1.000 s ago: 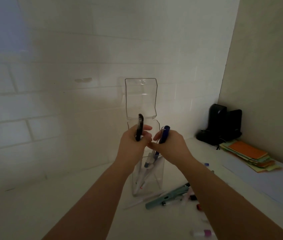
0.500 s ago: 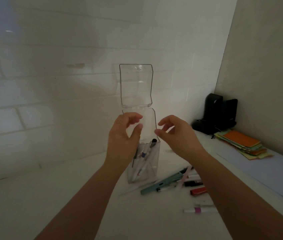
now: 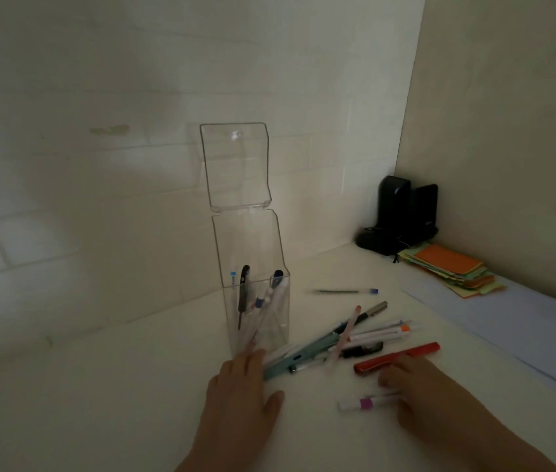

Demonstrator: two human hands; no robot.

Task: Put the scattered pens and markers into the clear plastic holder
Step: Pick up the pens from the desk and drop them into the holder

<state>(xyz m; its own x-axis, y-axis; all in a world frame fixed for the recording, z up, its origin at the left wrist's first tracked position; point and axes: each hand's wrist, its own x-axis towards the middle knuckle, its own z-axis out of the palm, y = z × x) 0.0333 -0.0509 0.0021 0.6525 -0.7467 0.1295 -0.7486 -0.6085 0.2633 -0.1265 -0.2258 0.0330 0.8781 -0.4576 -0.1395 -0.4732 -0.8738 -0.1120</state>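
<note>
The clear plastic holder [image 3: 271, 321] stands upright with its hinged lid [image 3: 235, 165] flipped up; several pens lean inside, among them a black one [image 3: 243, 294] and a blue one [image 3: 277, 277]. To its right lies a loose pile of pens [image 3: 365, 332], with a teal pen [image 3: 300, 359] and a red marker [image 3: 395, 357] nearest me. My left hand [image 3: 239, 390] rests flat by the holder's base, fingertips at the teal pen's end. My right hand [image 3: 416, 386] lies on the table between the red marker and a purple-banded white marker [image 3: 365, 403], touching it. Neither hand grips anything.
A single thin pen [image 3: 346, 291] lies apart behind the pile. Black devices [image 3: 402, 212] stand in the far right corner, beside a stack of orange and yellow paper notes [image 3: 453, 267]. A white sheet [image 3: 525, 321] runs along the right edge. A tiled wall is close behind.
Both hands let the black and blue pens drop into the holder, then came down from its rim to the table beside the scattered pens.
</note>
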